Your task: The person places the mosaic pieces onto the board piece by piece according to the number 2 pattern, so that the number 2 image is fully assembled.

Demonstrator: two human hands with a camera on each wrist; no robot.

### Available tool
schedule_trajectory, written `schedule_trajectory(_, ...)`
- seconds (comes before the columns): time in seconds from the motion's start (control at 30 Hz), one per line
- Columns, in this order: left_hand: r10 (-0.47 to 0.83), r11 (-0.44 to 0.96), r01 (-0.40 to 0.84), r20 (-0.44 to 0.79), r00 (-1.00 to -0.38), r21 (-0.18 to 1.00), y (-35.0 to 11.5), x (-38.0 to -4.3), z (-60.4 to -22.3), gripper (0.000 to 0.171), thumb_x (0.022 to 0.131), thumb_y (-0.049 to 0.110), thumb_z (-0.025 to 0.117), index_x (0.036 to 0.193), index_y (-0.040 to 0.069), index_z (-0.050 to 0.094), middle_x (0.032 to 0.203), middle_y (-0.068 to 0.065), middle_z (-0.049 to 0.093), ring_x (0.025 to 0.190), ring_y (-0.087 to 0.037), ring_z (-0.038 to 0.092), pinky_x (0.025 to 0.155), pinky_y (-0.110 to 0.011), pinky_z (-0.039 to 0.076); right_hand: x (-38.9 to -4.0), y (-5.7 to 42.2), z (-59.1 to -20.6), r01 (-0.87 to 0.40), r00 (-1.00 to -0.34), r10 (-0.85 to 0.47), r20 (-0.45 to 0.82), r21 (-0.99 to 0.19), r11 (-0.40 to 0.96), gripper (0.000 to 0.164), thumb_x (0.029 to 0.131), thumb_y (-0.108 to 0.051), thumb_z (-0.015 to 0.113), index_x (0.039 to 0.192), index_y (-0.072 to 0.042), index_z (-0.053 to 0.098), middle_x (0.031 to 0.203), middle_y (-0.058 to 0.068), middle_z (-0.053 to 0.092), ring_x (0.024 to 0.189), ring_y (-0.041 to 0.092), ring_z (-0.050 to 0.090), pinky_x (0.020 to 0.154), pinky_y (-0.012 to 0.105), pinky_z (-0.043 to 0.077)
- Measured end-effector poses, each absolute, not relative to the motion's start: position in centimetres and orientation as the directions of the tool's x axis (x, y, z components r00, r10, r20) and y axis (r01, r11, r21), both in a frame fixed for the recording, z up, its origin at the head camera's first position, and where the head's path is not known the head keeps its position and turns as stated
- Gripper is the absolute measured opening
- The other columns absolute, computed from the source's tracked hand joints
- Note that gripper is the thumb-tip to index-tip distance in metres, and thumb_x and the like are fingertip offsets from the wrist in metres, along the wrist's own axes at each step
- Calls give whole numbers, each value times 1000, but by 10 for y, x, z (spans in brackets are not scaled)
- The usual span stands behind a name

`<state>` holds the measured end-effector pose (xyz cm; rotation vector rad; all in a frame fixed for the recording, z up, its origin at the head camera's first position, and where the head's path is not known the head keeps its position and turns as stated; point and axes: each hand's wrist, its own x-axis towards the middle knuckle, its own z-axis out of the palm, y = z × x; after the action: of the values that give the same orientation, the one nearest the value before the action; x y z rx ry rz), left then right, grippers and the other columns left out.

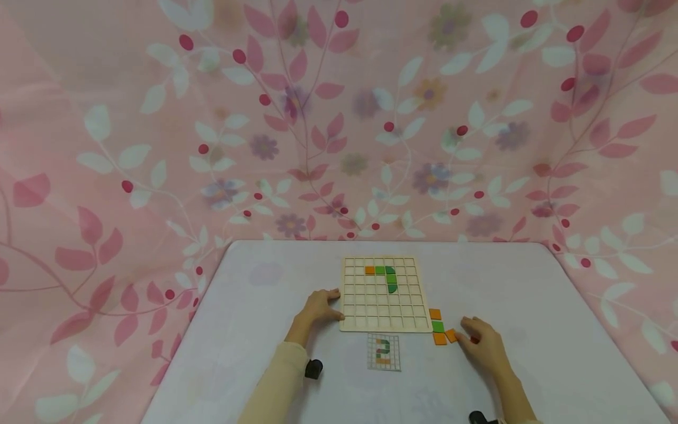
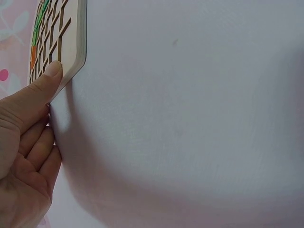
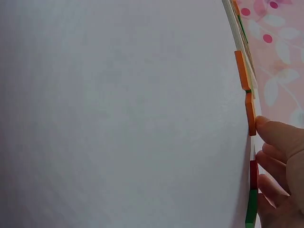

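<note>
A wooden grid board (image 1: 371, 306) lies on the table with orange and green tiles set in its upper cells. My left hand (image 1: 319, 306) rests against its left edge, and in the left wrist view the thumb (image 2: 53, 70) touches the board's rim. Beside the board's lower right corner, my right hand (image 1: 483, 343) is low over loose tiles. Its thumb is right at a tilted orange tile (image 1: 451, 335). Under the fingers, the right wrist view shows a red tile (image 3: 254, 175) and a green tile (image 3: 251, 209), mostly hidden from the head view.
Two orange tiles (image 1: 435, 314) and a green tile (image 1: 437, 327) line up by the board's right corner. A small pattern card (image 1: 384, 352) with a coloured grid figure lies in front of the board. Floral cloth (image 1: 339, 147) hangs behind the white table (image 1: 275, 265).
</note>
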<state>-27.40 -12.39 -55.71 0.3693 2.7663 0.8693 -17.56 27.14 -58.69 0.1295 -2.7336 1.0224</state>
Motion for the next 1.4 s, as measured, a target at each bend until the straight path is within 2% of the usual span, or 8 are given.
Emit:
schedule_trajectory(0.1,304,793,175,-131,-944,583,-124,-274,-558,67,67,22,85,125,1,59,135,-7,53,127,-35,45,107,-46,35,-172,268,-587,-121,-984,-1,177,-669,734,38,81,-10,72,112,10,62,118,30,58,120,50,44,98,62,35)
schedule_trajectory(0.23,310,796,187,-121,-943,576,-124,-274,-558,67,67,23,85,125,1,60,135,-8,54,126,-35,46,106,-46,36,-168,262,-590,-138,-983,-16,184,-674,726,41,82,-17,73,110,11,64,121,28,58,122,51,42,98,63,35)
schedule_trajectory(0.63,286,799,153,-145,-947,582,-125,-273,-558,67,67,22,85,125,1,59,135,-7,53,127,-36,44,106,-46,35,-172,250,-594,-205,-951,-7,310,-613,763,30,80,7,66,109,12,63,110,29,63,110,48,53,91,61,42)
schedule_trajectory(0.9,296,795,169,-129,-947,583,-125,-271,-555,67,67,23,85,125,0,59,135,-7,53,127,-37,45,106,-47,35,-181,246,-599,-214,-927,44,373,-621,754,29,78,3,70,106,9,65,101,24,66,98,42,60,84,56,49)
schedule_trajectory(1.13,288,788,164,-120,-950,593,-124,-269,-554,67,67,22,85,124,-1,59,135,-7,54,126,-36,45,106,-46,35,-194,251,-600,-169,-933,95,346,-658,734,33,80,-1,70,111,9,63,105,25,66,103,43,58,88,57,46)
schedule_trajectory(1.4,298,789,173,-122,-947,589,-124,-273,-556,68,67,23,85,125,-1,58,136,-8,53,127,-36,45,106,-46,35,-200,260,-598,-63,-960,148,237,-699,712,38,82,-10,73,114,8,62,106,24,66,104,40,57,91,54,45)
